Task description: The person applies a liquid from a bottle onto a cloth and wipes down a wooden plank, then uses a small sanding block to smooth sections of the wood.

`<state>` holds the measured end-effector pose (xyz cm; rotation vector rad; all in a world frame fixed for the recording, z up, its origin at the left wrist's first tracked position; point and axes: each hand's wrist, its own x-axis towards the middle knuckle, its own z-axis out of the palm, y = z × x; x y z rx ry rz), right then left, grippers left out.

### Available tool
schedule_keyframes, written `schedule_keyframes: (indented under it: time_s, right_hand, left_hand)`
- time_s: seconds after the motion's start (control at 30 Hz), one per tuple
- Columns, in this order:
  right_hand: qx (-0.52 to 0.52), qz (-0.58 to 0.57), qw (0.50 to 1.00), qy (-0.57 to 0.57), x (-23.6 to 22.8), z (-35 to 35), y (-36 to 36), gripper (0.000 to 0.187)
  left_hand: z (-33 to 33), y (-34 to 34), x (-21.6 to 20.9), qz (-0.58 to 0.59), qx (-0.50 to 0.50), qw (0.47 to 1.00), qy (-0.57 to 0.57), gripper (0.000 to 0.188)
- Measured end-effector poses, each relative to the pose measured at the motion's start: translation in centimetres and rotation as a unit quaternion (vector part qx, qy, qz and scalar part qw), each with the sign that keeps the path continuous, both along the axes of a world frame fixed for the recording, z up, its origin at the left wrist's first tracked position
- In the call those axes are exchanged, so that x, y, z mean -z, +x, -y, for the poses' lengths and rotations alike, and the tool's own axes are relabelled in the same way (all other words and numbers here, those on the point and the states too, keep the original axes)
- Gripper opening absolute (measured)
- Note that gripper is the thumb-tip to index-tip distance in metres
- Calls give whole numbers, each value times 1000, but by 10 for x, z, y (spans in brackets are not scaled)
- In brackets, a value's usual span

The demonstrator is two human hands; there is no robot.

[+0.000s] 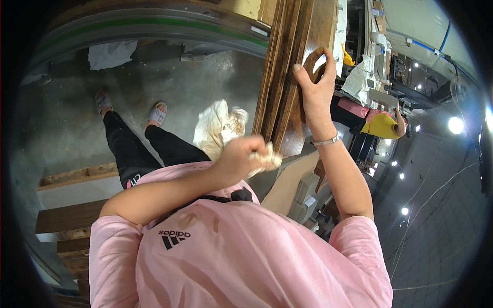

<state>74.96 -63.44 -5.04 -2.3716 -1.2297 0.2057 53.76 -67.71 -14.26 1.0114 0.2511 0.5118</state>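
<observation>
Several long dark-brown wooden boards (295, 110) with a glossy finish lie side by side, running away from me. My right hand (317, 90) is on the far-right board, its thumb at one edge and its fingers curled at the other, gripping across the width. Closed around a crumpled cream rag (269, 158), my left hand (244, 159) is beside the near ends of the boards, slightly blurred. Whether the rag touches the wood I cannot tell. A larger off-white cloth (218, 126), stained in places, hangs or lies just beyond my left hand.
Stacked wooden pieces (69, 218) stand at my lower left. A white sheet (113, 54) lies on the grey floor (195, 84). To the right are cardboard (292, 179), a cluttered bench with a yellow object (347, 56), and another person in a yellow top (382, 124).
</observation>
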Motion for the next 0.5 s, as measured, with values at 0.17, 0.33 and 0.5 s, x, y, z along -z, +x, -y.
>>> schedule_keyframes:
  time_s: [0.17, 0.33, 0.5]
  right_hand:
    - [-4, 25, 1000, -4, 0, 3, -1, 92]
    - [-6, 19, 1000, -1, 1, 3, 0, 93]
    - [4, 30, 1000, -4, 2, 0, 3, 96]
  left_hand:
    - [-16, -4, 4, -62, 54, 958, -275, 11]
    - [-16, 9, -21, 12, 54, 940, -338, 12]
    - [-32, 32, -20, -8, -42, 982, -185, 16]
